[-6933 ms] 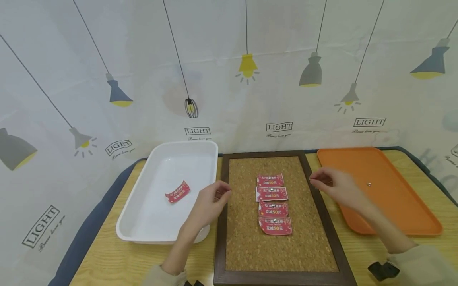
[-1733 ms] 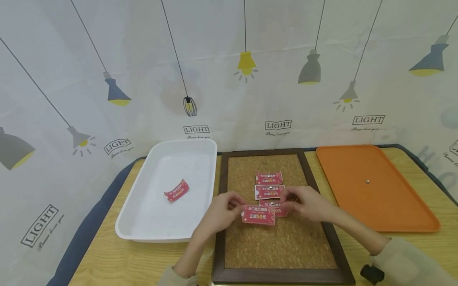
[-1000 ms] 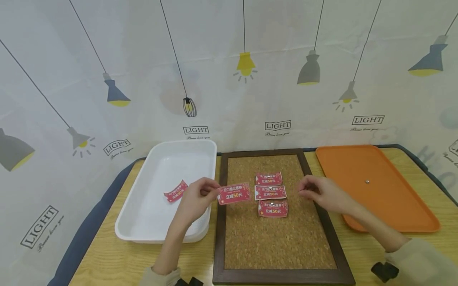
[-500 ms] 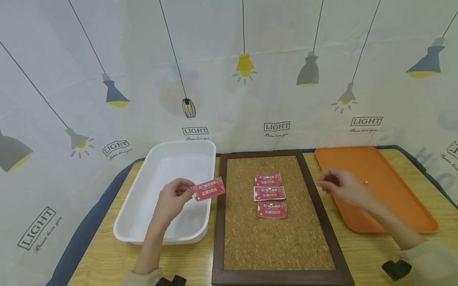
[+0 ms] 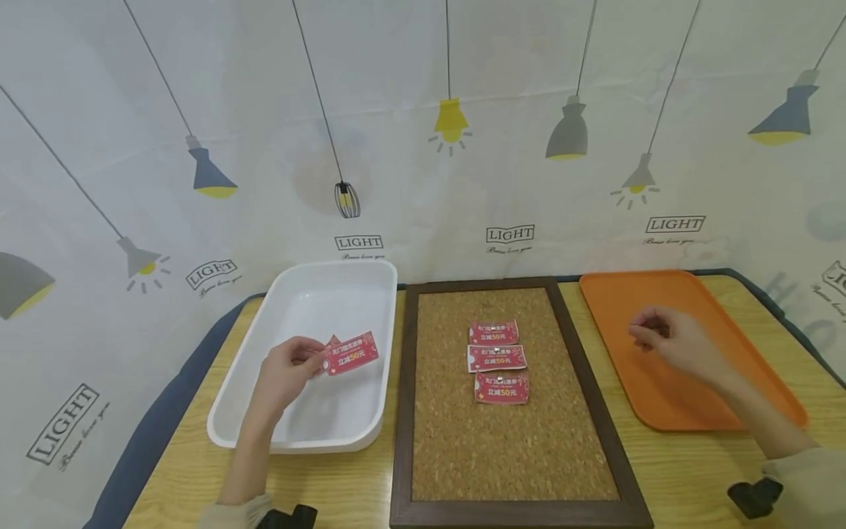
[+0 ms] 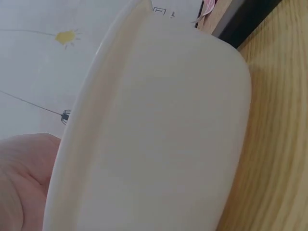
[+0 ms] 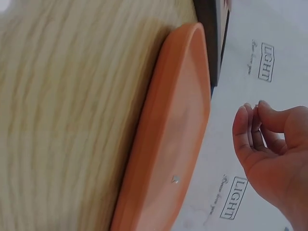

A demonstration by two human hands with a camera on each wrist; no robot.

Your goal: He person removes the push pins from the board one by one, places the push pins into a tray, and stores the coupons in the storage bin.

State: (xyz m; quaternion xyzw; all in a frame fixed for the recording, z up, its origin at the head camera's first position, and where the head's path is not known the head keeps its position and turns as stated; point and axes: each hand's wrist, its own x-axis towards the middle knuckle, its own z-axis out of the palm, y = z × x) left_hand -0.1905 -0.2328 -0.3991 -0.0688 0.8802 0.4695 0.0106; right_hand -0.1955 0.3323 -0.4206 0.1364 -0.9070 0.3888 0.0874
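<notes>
Over the white plastic tub (image 5: pixel 218 426), my left hand (image 5: pixel 284 375) pinches a red paper coupon (image 5: pixel 352 354) by its left end. A second coupon (image 5: pixel 333 340) lies in the tub, mostly hidden behind the held one. My right hand (image 5: pixel 681 342) is above the orange tray (image 5: pixel 700 408), thumb and fingertips pinched together around a tiny pushpin that the fingers mostly hide. In the right wrist view another silver pushpin (image 7: pixel 175 179) lies on the tray. Three coupons (image 5: pixel 497 358) hang in a column on the corkboard (image 5: pixel 509 455), each with a silver pin near its top.
The corkboard's dark brown frame (image 5: pixel 529 513) stands between tub and tray on the wooden table (image 5: pixel 172 488). Behind them hangs a pale cloth (image 5: pixel 396 88) printed with lamps. The tub's raised wall (image 6: pixel 168 120) fills much of the left wrist view.
The lowest of the pinned coupons has come off the board in my left hand and moved left over the tub. My right hand has moved right, away from the board, to above the orange tray.
</notes>
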